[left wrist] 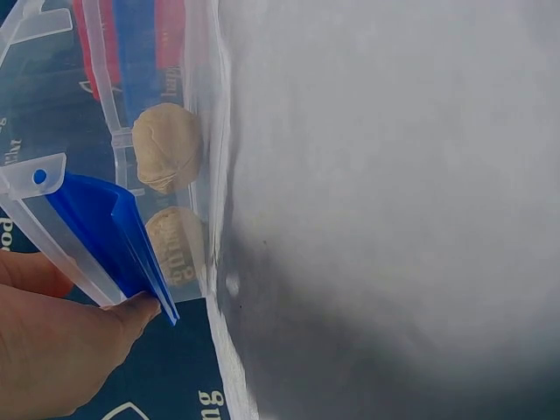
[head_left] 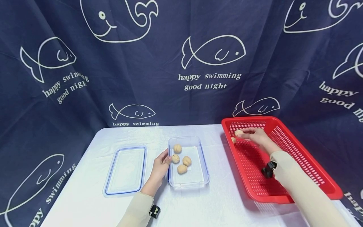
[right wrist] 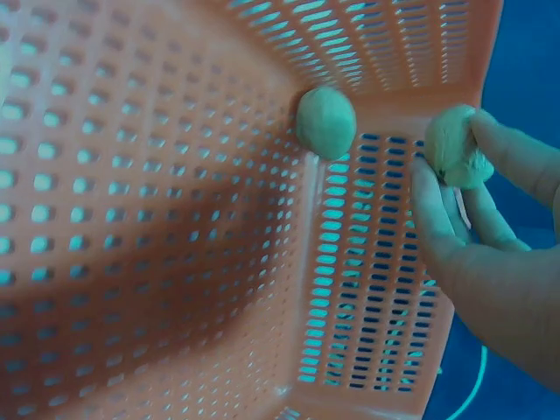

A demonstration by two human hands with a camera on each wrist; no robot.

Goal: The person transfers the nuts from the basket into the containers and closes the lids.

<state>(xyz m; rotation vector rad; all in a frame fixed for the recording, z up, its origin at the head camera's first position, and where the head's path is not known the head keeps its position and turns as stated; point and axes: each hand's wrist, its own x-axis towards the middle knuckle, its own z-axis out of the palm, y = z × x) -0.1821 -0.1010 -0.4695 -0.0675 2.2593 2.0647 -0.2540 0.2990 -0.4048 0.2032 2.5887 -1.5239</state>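
Right hand (head_left: 259, 137): grip pinched round one walnut (head_left: 238, 133), red basket's (head_left: 249, 157) far end. Left hand (head_left: 160, 164): grip pinching clear box (head_left: 196, 175) side, four walnuts (head_left: 187, 161) inside.

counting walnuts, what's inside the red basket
One walnut lies near its far left corner, and the right hand pinches another walnut. The right sleeve hides part of the basket floor in the head view.
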